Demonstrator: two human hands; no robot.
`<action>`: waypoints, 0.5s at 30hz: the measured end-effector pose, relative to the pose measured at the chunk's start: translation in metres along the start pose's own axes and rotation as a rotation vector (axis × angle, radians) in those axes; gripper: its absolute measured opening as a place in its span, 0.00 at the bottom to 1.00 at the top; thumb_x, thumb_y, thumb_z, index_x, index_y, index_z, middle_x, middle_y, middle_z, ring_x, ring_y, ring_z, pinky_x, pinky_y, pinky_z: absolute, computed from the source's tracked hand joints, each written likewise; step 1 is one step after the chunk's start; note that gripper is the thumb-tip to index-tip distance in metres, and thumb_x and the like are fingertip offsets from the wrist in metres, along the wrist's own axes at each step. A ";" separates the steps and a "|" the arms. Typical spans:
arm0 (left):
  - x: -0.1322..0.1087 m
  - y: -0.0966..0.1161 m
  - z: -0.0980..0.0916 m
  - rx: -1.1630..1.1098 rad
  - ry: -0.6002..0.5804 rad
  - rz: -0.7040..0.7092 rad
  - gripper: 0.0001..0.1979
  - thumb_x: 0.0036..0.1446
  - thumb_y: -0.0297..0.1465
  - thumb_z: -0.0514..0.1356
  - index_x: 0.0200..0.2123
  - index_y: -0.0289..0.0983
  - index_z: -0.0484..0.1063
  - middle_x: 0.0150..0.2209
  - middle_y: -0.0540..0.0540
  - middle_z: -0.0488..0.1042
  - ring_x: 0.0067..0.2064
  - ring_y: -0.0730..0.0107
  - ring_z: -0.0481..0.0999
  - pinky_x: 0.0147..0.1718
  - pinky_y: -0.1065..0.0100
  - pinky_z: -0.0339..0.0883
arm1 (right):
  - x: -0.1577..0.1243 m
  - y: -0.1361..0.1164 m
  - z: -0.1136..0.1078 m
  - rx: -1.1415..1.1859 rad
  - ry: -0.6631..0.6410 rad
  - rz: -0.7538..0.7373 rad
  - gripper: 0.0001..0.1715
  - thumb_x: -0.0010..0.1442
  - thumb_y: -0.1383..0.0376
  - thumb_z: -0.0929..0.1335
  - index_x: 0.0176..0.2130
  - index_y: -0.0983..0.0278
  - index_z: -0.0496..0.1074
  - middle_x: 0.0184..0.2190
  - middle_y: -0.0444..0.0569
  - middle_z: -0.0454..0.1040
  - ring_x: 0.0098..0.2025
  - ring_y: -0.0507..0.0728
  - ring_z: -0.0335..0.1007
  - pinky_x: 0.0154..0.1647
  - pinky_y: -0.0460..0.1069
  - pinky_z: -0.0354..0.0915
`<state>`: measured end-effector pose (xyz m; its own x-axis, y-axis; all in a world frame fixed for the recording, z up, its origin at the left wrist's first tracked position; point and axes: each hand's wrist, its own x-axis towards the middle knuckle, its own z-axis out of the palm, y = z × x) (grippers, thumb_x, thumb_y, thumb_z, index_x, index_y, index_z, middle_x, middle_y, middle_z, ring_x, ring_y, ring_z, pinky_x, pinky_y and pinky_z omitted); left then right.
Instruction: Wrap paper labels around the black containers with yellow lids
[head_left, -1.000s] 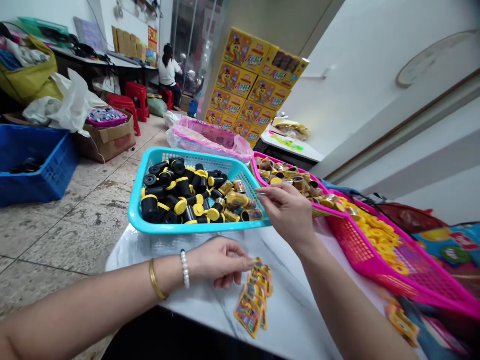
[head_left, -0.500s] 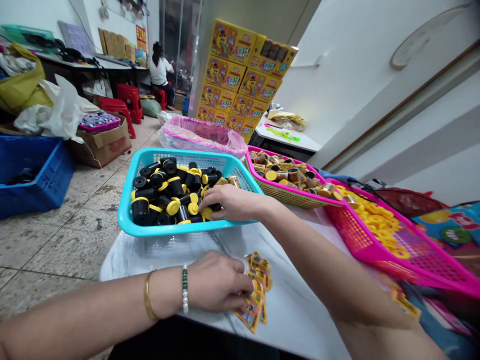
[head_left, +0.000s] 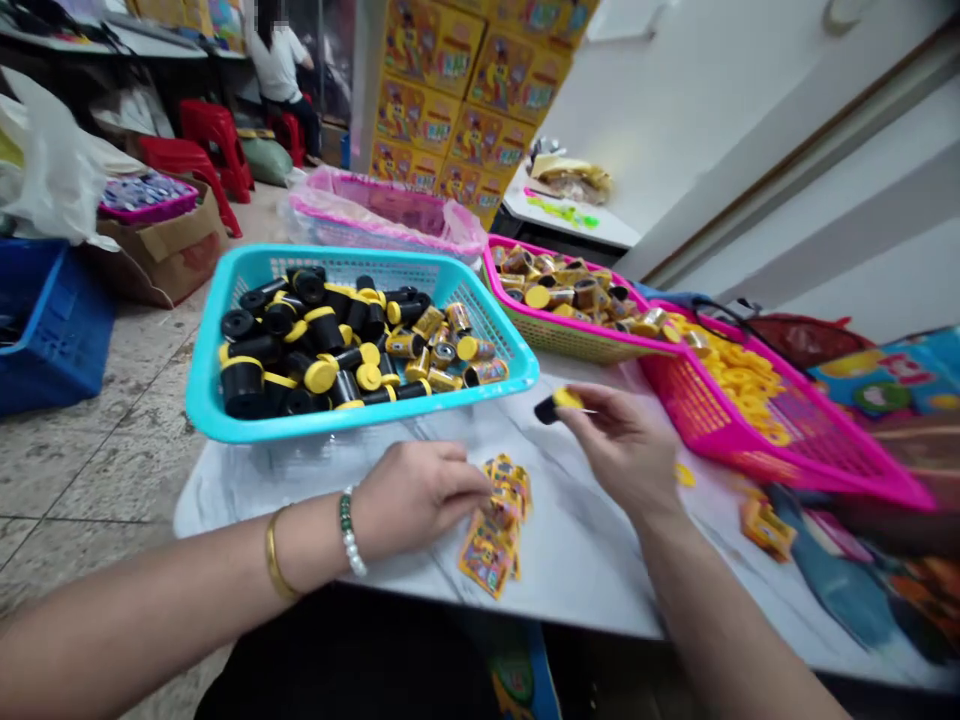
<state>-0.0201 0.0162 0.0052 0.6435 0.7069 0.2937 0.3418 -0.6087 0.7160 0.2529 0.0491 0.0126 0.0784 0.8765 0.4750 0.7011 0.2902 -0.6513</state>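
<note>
My right hand (head_left: 626,440) pinches a small black cylinder with a yellow cap (head_left: 547,410) above the white marbled table. Closer to me, my left hand (head_left: 420,497) has its fingers drawn together at the edge of a loose pile of yellow printed labels (head_left: 487,560). Whether a label is between those fingertips is hidden. Behind both hands, a turquoise basket (head_left: 345,428) holds many black cylinders (head_left: 244,385) with yellow caps on its left side. Several similar cylinders wrapped in yellow print (head_left: 405,345) lie on its right side.
A pink basket (head_left: 577,335) of wrapped cylinders and another pink basket (head_left: 825,460) with yellow rings stand to the right. Behind is a pink-lined basket (head_left: 390,230). Stacked yellow boxes (head_left: 427,110) rise beyond. A blue crate (head_left: 67,340) is at left; a person (head_left: 281,65) sits far back.
My right hand has left the turquoise basket and moved right over the table, bringing out a black cylinder. My left hand stays by the labels. The view has tilted downward.
</note>
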 end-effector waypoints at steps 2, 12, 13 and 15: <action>0.002 -0.003 0.001 0.011 -0.048 -0.035 0.10 0.64 0.30 0.60 0.39 0.37 0.83 0.32 0.45 0.78 0.31 0.71 0.75 0.31 0.72 0.65 | -0.012 0.007 0.003 -0.084 -0.134 -0.060 0.19 0.59 0.59 0.73 0.49 0.64 0.78 0.45 0.54 0.82 0.38 0.58 0.81 0.42 0.56 0.78; 0.005 -0.003 0.008 0.261 -0.163 -0.050 0.09 0.63 0.29 0.60 0.41 0.40 0.81 0.37 0.46 0.78 0.33 0.69 0.76 0.32 0.69 0.65 | -0.064 -0.050 -0.017 -0.100 -0.048 -0.232 0.09 0.63 0.66 0.71 0.42 0.57 0.81 0.43 0.51 0.83 0.46 0.61 0.80 0.49 0.58 0.75; 0.005 -0.002 0.009 0.284 -0.172 -0.050 0.09 0.64 0.30 0.59 0.41 0.40 0.80 0.37 0.46 0.78 0.33 0.69 0.76 0.31 0.70 0.65 | -0.071 -0.053 -0.016 -0.080 -0.046 -0.213 0.08 0.62 0.67 0.71 0.41 0.57 0.81 0.42 0.50 0.83 0.45 0.60 0.80 0.49 0.57 0.76; 0.005 0.001 0.010 0.335 -0.199 -0.058 0.09 0.65 0.30 0.58 0.38 0.39 0.79 0.37 0.46 0.78 0.33 0.69 0.76 0.29 0.70 0.64 | -0.083 -0.057 -0.012 -0.035 -0.027 -0.158 0.08 0.63 0.67 0.71 0.40 0.57 0.81 0.41 0.50 0.83 0.44 0.59 0.80 0.48 0.56 0.75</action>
<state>-0.0096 0.0156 0.0006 0.7257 0.6797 0.1068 0.5649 -0.6772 0.4715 0.2151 -0.0442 0.0173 -0.0532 0.8313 0.5533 0.7278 0.4116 -0.5485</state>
